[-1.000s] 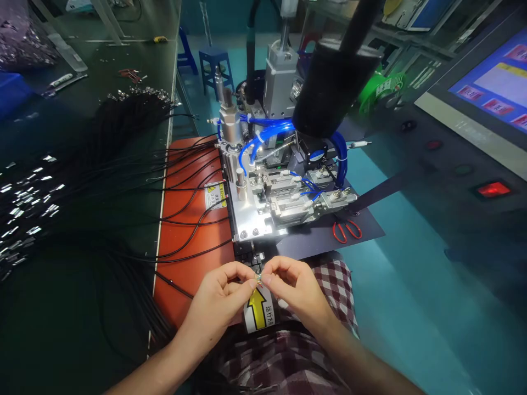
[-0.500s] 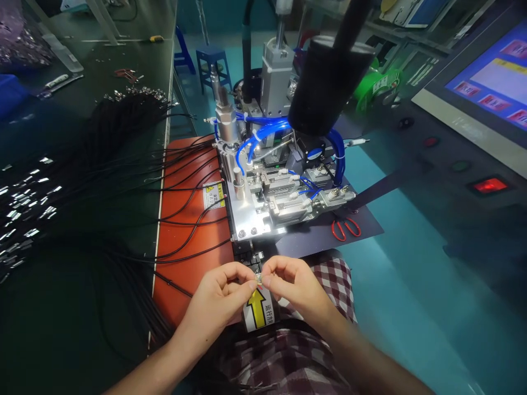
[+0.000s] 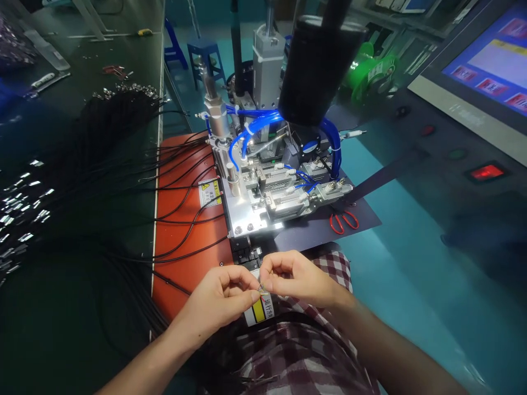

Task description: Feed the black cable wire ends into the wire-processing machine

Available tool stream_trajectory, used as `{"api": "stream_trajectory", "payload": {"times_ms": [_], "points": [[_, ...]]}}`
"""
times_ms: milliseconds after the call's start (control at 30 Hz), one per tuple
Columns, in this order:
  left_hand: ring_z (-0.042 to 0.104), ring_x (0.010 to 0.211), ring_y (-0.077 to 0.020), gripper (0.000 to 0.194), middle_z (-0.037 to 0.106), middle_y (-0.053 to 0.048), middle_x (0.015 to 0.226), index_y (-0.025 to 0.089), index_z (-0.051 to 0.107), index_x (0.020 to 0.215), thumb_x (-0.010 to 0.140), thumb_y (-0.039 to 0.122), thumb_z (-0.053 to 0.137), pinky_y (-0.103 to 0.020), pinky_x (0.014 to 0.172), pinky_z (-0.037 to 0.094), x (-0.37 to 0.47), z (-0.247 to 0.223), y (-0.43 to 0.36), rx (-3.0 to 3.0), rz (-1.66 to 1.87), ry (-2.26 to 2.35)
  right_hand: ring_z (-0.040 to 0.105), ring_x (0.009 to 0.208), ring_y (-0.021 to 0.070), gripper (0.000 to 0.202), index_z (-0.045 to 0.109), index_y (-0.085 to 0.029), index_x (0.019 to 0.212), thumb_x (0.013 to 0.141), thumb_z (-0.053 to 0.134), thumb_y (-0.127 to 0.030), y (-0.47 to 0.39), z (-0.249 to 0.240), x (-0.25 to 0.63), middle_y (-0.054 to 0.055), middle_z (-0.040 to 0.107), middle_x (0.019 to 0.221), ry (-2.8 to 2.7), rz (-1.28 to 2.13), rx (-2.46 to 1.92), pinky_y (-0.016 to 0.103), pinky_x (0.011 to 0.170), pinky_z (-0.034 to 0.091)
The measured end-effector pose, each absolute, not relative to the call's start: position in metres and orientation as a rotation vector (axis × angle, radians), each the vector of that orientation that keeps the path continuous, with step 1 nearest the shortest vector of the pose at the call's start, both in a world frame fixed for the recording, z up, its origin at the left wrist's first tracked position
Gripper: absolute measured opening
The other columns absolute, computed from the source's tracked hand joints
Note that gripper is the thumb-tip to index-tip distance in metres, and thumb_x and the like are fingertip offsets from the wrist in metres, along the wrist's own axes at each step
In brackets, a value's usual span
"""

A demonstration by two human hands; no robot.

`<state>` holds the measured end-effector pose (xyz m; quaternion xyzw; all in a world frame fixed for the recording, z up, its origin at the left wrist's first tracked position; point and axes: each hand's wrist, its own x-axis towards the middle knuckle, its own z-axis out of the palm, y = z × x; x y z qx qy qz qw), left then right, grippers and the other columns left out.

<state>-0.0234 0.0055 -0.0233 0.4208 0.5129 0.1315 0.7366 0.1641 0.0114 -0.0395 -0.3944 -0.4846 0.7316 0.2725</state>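
Two hands are pinched close: the left hand and right hand both have thumb and finger narrowed on a tiny wire-like piece with a red bit. Can't tell its exact shape, fingertips hide most of it. It's just above the white sticker with a yellow mark, in front of the silver metal machine with blue tubes.

What's just changed: the right fingertips sit a little higher than the left ones instead of level. Looks to me like the grip is being adjusted, piece still in hand. Versus the earlier frame, fingers now cover the arrow's head, and the view's shifted slightly.
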Motion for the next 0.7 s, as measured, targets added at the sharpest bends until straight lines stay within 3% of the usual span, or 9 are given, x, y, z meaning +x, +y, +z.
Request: {"api": "stream_trajectory", "payload": {"times_ms": [200,433,700], "points": [[0.024,0.034,-0.0028,0.015,0.032,0.012,0.038,0.015,0.058,0.076,0.074,0.028,0.065,-0.019,0.039,0.019,-0.026,-0.025,0.007,0.844,0.389,1.054,0.034,0.053,0.0079,0.008,0.058,-0.013,0.072,0.078,0.06,-0.019,0.009,-0.039,0.162,-0.005,0.043,0.058,-1.291,1.928,-1.006,0.021,0.05,0.028],[0.023,0.036,-0.0024,0.015,0.033,0.011,0.041,0.015,0.057,0.075,0.076,0.028,0.065,-0.019,0.04,0.018,-0.025,-0.023,0.005,0.872,0.366,1.055,0.042,0.059,0.01,0.008,0.059,-0.014,0.074,0.079,0.058,-0.019,0.012,-0.038,0.165,-0.002,0.051,0.067,-1.435,1.836,-0.955,0.023,0.056,0.035],[0.018,0.034,-0.0024,0.02,0.031,0.012,0.036,0.016,0.056,0.073,0.073,0.034,0.065,-0.015,0.035,0.014,-0.016,-0.019,0.003,0.754,0.508,1.192,0.041,0.058,0.0103,0.006,0.059,-0.014,0.074,0.077,0.058,-0.019,0.0,-0.039,0.158,-0.002,0.05,0.064,-1.297,1.667,-1.173,0.023,0.054,0.035]]}}
